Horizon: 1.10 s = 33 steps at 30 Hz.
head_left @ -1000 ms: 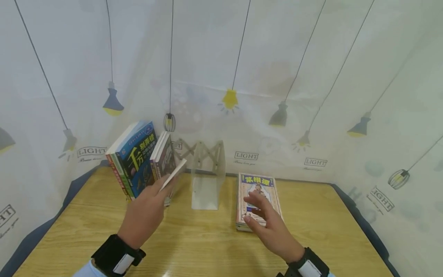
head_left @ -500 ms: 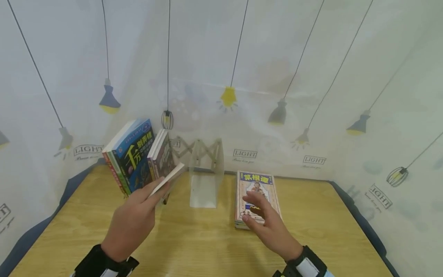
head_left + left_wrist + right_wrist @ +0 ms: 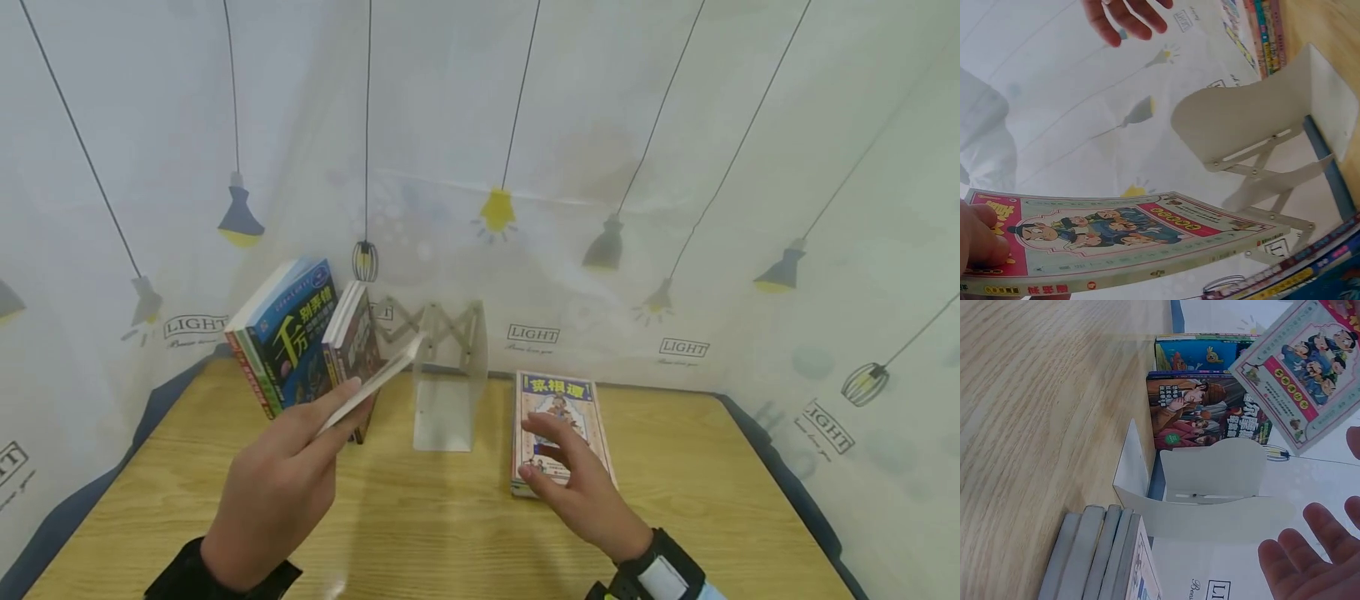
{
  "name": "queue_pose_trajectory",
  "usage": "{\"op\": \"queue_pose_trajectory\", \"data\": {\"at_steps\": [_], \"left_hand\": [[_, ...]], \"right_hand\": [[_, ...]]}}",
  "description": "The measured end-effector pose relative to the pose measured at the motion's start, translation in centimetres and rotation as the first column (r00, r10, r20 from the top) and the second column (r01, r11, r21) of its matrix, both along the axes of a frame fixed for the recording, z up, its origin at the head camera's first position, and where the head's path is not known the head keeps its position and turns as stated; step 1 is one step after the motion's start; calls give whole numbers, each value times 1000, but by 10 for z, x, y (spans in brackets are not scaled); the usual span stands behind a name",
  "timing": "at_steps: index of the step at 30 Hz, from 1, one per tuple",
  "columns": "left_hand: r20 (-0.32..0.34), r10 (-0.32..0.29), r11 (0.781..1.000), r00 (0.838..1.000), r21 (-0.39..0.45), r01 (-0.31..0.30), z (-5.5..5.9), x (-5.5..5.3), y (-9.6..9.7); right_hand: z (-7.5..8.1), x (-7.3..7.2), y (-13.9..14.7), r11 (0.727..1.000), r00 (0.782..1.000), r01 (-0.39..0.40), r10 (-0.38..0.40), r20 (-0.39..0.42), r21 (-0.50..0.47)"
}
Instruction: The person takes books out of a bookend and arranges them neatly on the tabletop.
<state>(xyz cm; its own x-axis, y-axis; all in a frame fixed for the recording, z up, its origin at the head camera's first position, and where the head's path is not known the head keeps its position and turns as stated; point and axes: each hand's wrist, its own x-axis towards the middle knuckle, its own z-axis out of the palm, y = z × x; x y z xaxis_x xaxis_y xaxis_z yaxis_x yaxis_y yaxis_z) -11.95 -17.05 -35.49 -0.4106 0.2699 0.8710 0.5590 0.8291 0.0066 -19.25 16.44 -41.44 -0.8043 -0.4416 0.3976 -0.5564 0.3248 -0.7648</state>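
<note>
The far bookrack (image 3: 442, 417) held leaning books (image 3: 296, 342) at its left. My left fingers (image 3: 318, 410) gripped 1 thin book (image 3: 1104, 240), raised above the bench (image 3: 450, 533) on the bookrack's near side; my right fingers (image 3: 561, 430), parted and loosely bent, hung near the stack of books (image 3: 558, 387) on the right.

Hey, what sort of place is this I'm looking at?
Probably a study corner or reading desk, possibly a staged one: there's a wood-grain table, a row of leaning books and a pale, lamp-patterned backdrop behind.
</note>
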Motion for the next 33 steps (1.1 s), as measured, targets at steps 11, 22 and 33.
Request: {"op": "queue_pose_trajectory", "data": {"at_steps": [11, 22, 33], "left_hand": [[-72, -131, 991, 989, -3, 131, 11, 6, 20], [-41, -277, 960, 960, -54, 275, 11, 9, 35], [24, -503, 854, 864, -144, 500, 14, 11, 45]], "right_hand": [[12, 3, -6, 1000, 980, -12, 10, -200, -8], [20, 6, -6, 998, 934, 50, -35, -355, 34], [21, 2, -1, 994, 916, 103, -80, -392, 38]]}}
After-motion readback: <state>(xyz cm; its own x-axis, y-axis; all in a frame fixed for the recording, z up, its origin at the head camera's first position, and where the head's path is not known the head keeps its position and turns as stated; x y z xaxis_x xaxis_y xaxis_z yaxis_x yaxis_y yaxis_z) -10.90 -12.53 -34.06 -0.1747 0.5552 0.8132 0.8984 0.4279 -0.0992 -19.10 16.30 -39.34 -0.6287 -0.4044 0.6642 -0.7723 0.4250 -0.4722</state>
